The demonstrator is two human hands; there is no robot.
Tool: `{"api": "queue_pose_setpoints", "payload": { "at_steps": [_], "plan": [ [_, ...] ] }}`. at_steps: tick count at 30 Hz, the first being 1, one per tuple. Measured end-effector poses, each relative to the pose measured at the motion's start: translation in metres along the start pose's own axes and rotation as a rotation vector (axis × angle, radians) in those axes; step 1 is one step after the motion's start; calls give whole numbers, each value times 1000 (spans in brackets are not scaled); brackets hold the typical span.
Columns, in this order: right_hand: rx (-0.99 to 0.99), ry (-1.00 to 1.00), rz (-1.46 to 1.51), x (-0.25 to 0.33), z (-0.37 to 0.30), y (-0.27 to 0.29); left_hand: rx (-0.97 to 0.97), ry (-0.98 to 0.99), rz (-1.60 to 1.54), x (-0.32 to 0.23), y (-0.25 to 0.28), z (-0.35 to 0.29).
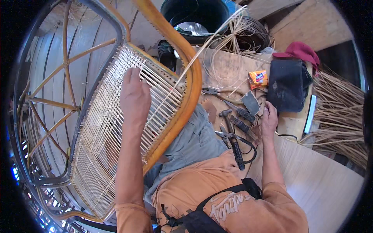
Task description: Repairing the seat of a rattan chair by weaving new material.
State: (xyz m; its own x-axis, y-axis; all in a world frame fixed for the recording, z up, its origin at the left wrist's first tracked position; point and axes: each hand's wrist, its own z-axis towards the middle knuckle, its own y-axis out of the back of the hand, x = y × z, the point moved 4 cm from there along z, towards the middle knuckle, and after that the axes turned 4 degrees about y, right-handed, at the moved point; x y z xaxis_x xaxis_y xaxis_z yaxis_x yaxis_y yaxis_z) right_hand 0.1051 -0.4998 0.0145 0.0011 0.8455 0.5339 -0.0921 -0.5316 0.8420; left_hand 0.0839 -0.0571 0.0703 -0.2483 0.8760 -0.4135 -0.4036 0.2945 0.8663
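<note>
A curved cane chair frame [197,83], orange-brown with small holes along its edge, leans across my lap. Pale cane strands form its woven panel [101,99]; the weave is dense at left and mostly parallel strands at right. My left hand [134,95] lies against the upper weave, palm down, fingers lying together on the strands. A long loose bundle of cane strands [213,40] slants from the panel to the upper right. At the workboard, my right hand [269,118] has curled fingers beside a grey block [251,103]; its grip is partly hidden.
Pliers [211,91], a hammer [234,145] and several dark-handled tools lie on the board. An orange packet [257,79], a black pouch [286,85] and a maroon cap [298,53] are farther back. A dark bucket [195,17] stands beyond; dry cane bundles [340,112] lie right.
</note>
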Motion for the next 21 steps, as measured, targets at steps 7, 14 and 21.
{"api": "queue_pose_setpoints", "payload": {
  "at_steps": [7,14,21],
  "plan": [
    [-17,-69,42,-38,-15,16,258,204,-230,-10,43,-48],
    [69,9,192,24,13,-11,245,221,-241,2,61,-124],
    [362,285,600,221,39,-60,130,205,-285,-7,79,-168]
  ]
}}
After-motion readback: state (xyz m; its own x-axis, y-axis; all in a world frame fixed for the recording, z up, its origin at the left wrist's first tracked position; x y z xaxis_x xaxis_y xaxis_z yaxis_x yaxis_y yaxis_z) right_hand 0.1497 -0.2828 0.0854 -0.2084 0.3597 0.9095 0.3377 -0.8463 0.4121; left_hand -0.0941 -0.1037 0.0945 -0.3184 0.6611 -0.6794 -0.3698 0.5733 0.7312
